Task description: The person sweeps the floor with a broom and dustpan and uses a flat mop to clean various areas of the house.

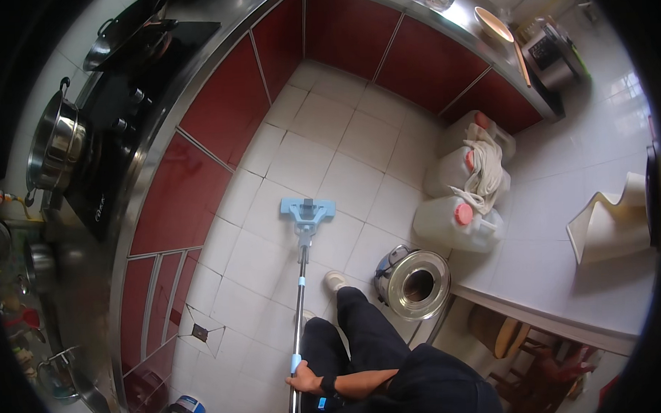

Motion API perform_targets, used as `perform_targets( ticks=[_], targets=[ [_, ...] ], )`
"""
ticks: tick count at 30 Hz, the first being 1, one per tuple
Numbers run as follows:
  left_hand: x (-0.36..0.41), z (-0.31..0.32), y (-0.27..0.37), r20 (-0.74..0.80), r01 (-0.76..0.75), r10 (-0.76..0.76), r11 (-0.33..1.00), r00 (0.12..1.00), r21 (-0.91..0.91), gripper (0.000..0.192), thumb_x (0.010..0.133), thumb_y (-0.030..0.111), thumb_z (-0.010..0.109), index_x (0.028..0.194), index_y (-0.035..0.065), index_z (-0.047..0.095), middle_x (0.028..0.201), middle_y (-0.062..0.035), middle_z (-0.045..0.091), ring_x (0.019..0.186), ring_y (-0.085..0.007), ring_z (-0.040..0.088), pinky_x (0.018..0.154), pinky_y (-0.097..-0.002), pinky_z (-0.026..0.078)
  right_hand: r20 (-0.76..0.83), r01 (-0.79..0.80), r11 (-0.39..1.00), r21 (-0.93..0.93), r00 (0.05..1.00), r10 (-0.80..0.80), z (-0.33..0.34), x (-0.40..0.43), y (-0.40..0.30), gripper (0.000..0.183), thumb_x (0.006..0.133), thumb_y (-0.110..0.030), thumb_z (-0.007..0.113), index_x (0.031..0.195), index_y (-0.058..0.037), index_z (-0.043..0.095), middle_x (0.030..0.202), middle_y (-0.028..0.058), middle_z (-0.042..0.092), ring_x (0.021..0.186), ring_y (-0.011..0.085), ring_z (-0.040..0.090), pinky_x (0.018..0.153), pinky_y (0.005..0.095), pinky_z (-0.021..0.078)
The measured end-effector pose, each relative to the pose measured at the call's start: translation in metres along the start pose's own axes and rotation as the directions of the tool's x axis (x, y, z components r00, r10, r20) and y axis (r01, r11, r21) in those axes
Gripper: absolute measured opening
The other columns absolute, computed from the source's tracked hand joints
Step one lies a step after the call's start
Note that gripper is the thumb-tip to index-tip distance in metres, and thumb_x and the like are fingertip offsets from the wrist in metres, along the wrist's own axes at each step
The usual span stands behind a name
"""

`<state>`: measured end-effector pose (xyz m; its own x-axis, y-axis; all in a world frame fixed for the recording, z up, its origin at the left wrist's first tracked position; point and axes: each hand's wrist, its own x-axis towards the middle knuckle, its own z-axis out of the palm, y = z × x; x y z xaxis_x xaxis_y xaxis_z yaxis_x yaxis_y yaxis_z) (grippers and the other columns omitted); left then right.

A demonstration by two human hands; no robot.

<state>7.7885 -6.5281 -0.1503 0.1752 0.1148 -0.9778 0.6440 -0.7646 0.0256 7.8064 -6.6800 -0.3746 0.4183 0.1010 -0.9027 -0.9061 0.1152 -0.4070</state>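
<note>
My right hand [305,378] grips the metal pole [299,322] of a flat mop just below its light blue collar. A dark band circles the wrist. The pole runs away from me to a light blue mop head [307,208], which rests on the pale tiled floor [301,158]. My left hand is out of view. Below me are my dark-trousered legs [362,320] and a light shoe [336,281], beside the pole. The pole's near end leaves the picture at the bottom.
Red cabinets [185,184] line the left, under a counter with a cooktop [118,137] and steel pot [58,145]. At right stand a round metal container [421,307] and several plastic jugs [445,221], a cloth [484,157] draped over them. A floor drain [200,332] lies at left.
</note>
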Motion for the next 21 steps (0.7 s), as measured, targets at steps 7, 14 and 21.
perform_targets(
  ticks=[7,14,21],
  targets=[
    [0.024,-0.014,0.100,-0.002,-0.256,0.259,0.957,0.966,0.139,0.031,0.075,0.009,0.056,0.104,-0.0013,0.051,0.064,-0.0108,0.056,0.055,-0.0130,0.047,0.049,-0.0337,0.041,-0.367,0.319,0.944,-0.087,0.871,-0.328,-0.140,0.102,-0.095,0.065,0.069,-0.026,0.062,0.111,0.0099,0.027,0.102,0.0304,0.045,0.094,0.0404,0.050,0.080,0.0416,0.0420],
    [0.101,0.059,0.373,0.227,-0.609,0.581,0.789,0.782,0.080,0.072,0.073,0.004,0.051,0.135,0.0104,0.015,0.063,-0.0067,0.053,0.043,-0.0118,0.048,0.041,-0.0260,0.042,-0.762,0.360,0.926,-0.113,0.567,-0.313,-0.413,0.191,-0.231,0.039,0.070,-0.020,0.059,0.095,0.0011,0.039,0.082,0.0207,0.056,0.080,0.0351,0.057,0.071,0.0423,0.0444],
    [0.148,0.111,0.441,0.324,-0.748,0.681,0.644,0.657,0.161,0.071,0.074,0.004,0.049,0.135,0.0130,0.013,0.060,-0.0086,0.053,0.044,-0.0119,0.049,0.044,-0.0260,0.045,-0.846,0.179,0.949,-0.261,0.430,-0.314,-0.512,0.150,-0.239,0.030,0.074,-0.022,0.057,0.090,0.0029,0.051,0.088,0.0233,0.058,0.084,0.0370,0.056,0.073,0.0408,0.0447]
  ],
)
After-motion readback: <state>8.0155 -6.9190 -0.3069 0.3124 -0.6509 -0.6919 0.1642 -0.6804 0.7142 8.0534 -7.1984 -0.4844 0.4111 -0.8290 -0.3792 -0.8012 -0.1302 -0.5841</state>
